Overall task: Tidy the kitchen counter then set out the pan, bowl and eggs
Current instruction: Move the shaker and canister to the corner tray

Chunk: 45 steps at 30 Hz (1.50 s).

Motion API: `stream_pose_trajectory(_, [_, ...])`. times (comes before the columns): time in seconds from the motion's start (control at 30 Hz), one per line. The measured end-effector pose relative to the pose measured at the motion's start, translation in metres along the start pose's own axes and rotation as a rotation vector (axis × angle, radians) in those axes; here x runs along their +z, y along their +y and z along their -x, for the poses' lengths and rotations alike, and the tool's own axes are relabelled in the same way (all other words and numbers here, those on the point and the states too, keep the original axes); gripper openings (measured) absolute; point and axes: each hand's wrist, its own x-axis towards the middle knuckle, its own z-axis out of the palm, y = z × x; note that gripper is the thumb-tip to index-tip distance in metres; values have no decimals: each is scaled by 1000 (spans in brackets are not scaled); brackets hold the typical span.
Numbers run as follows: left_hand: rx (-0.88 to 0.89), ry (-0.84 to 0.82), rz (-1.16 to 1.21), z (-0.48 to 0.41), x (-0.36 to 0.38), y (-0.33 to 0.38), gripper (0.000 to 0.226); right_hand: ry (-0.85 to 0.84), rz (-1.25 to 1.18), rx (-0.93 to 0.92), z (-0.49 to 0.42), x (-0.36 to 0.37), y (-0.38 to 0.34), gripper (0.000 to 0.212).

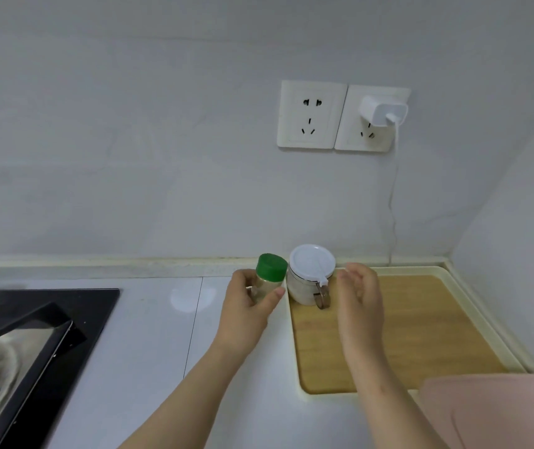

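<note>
Tally from beside the table (149, 335), one table in all. Hands: I am counting two, one left hand (249, 306) and one right hand (359, 296). Containers: two are standing there, namely one green-capped jar (271, 270) and one white-lidded canister (311, 273). Trays: one wood-faced tray (421, 319) is lying on the table. Wall sockets: two are showing, one bare socket (311, 115) and one occupied socket (369, 134). Chargers: one white charger (383, 110) is sitting plugged in, with one cable (393, 196) hanging from it. Hobs: one black hob (97, 303) is showing. Sleeves: one pink sleeve (492, 409) is showing.
</note>
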Motion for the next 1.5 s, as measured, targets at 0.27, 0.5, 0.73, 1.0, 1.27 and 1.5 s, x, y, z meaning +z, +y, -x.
stream_pose_trajectory(0.27, [14, -302, -197, 36, 16, 2, 28, -402, 143, 20, 35, -29, -12, 27])
stream_pose_trajectory(0.5, [-1, -151, -168, 56, 11, -11, 33, -265, 372, -11, 48, -47, 1, 26])
stream_pose_trajectory(0.73, [-104, 22, -150, 58, -1, -28, 23, -326, 496, -3, 54, -47, 6, 29])
stream_pose_trajectory(1.0, [-134, -7, -128, 64, -3, -20, 26, -415, 526, 26, 62, -41, -2, 34])
stream_pose_trajectory(1.27, [-104, 49, -75, 71, -13, -3, 23, -351, 507, 13, 65, -41, -8, 59])
stream_pose_trajectory(1.5, [-38, 159, -2, 96, -67, 39, 21, -357, 261, -204, 106, 2, -61, 25])
